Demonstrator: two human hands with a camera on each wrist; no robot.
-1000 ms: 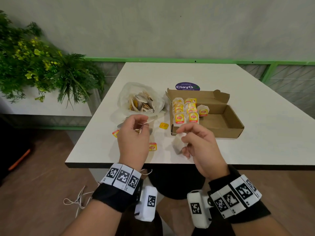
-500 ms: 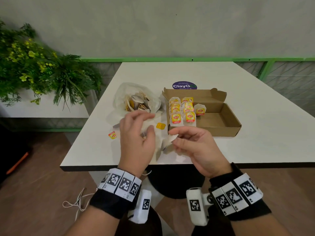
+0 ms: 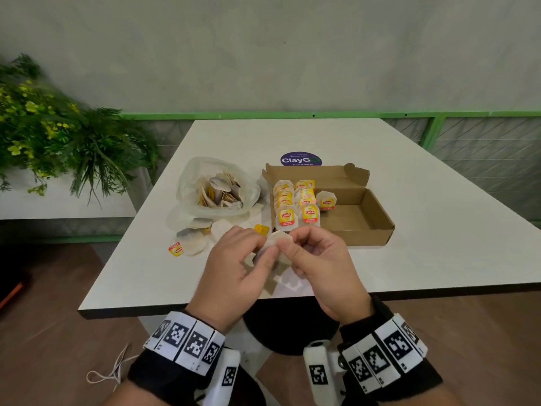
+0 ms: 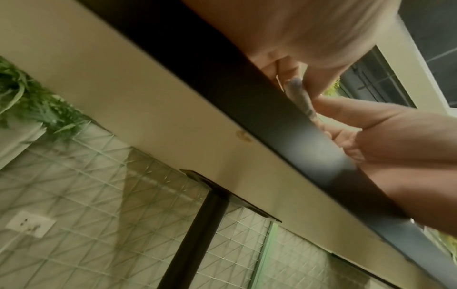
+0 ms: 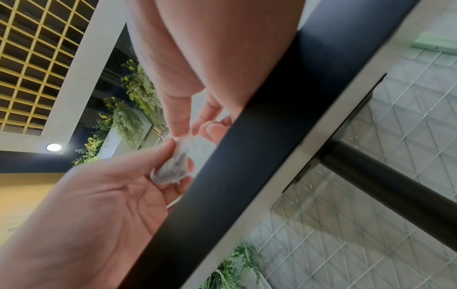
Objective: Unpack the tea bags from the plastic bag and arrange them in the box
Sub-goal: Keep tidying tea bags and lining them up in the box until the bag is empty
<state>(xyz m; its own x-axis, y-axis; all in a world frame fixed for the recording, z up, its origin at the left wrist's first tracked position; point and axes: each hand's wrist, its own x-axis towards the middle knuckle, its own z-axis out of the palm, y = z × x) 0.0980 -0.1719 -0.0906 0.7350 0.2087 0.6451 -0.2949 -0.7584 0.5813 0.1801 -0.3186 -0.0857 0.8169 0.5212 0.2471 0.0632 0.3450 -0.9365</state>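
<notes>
Left hand [image 3: 234, 269] and right hand [image 3: 317, 266] both pinch one tea bag [image 3: 273, 241] between them; box [image 3: 377, 227] lies just beyond.

White tabletop [image 3: 409, 230] with dark edge band, seen from below in both wrist views [image 4: 173, 109] [image 5: 259, 156]. Black pedestal leg [image 4: 197, 224] [image 5: 395, 176] under it, bolted through a dark plate. Round purple ClayGo sticker [image 3: 301, 159] on the far part of the tabletop. Green leafy plant with yellow flowers [image 3: 52, 133] at left on a white ledge [image 3: 58, 203]. Grey wall [image 3: 263, 48] behind, green rail [image 3: 292, 115] along its base, wire mesh panels [image 3: 483, 148] below the rail. Brown floor [image 3: 44, 332]. White wall socket [image 4: 29, 223] low in the left wrist view. Yellow grid ceiling [image 5: 32, 58] and a round ceiling light [image 5: 53, 147] in the right wrist view. White cord loop [image 3: 108, 373] on floor near left.
</notes>
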